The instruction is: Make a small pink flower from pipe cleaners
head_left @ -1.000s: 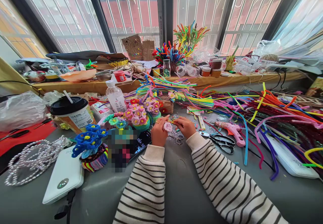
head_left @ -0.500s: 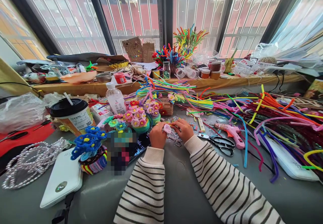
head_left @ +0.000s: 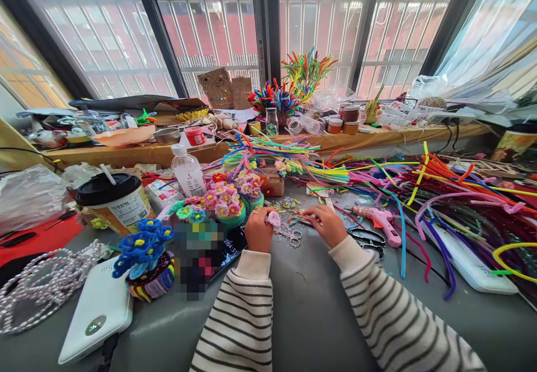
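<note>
My left hand (head_left: 258, 230) is closed, with a small pale pink fuzzy flower (head_left: 274, 219) pinched between thumb and fingers. To its right, my right hand (head_left: 327, 225) is apart from it, low over the scraps, its fingertips drawn together; what they hold, if anything, is too small to make out. Small silver scissors (head_left: 294, 239) lie on the table between the hands. Colourful pipe-cleaner clippings (head_left: 289, 204) are scattered just beyond. Black-handled scissors (head_left: 369, 240) lie beside my right wrist, their blades hidden by the hand.
A pink glue gun (head_left: 384, 221) lies right, near many loose pipe cleaners (head_left: 453, 204). Pink pipe-cleaner flowers (head_left: 224, 198), a blue flower pot (head_left: 146, 249), a phone (head_left: 232, 249), a power bank (head_left: 98, 310) and a lidded cup (head_left: 115, 201) stand or lie left.
My right hand has moved right, away from the pink flower and my left hand, uncovering the small scissors. The flower stays in my left hand. The view has shifted slightly.
</note>
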Demonstrator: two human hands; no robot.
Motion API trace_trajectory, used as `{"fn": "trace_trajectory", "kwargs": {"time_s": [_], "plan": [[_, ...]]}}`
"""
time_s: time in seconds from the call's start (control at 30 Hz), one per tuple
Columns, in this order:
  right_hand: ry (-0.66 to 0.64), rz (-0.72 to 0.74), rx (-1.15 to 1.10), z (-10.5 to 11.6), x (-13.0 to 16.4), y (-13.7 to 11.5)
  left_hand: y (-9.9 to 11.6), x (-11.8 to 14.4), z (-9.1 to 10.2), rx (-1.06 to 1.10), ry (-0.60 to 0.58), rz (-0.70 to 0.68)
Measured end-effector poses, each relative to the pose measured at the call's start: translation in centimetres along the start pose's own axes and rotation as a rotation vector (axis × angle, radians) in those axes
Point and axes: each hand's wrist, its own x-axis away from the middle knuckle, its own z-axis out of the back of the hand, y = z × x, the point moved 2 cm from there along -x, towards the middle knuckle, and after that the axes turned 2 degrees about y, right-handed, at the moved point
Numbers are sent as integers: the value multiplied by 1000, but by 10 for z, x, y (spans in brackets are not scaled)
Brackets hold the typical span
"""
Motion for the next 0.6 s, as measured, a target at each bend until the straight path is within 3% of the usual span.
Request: {"fn": "trace_trajectory", "kwargs": {"time_s": [0.17, 0.27, 0.6], "plan": [[-287, -116, 332, 47, 37, 40, -1, -1, -1, 36, 1, -4], [-501, -145, 395, 63, 48, 50, 0, -1, -2, 66, -35, -13], [-794, -72, 457, 68, 41, 53, 2, 1, -4, 125, -132, -49]]}}
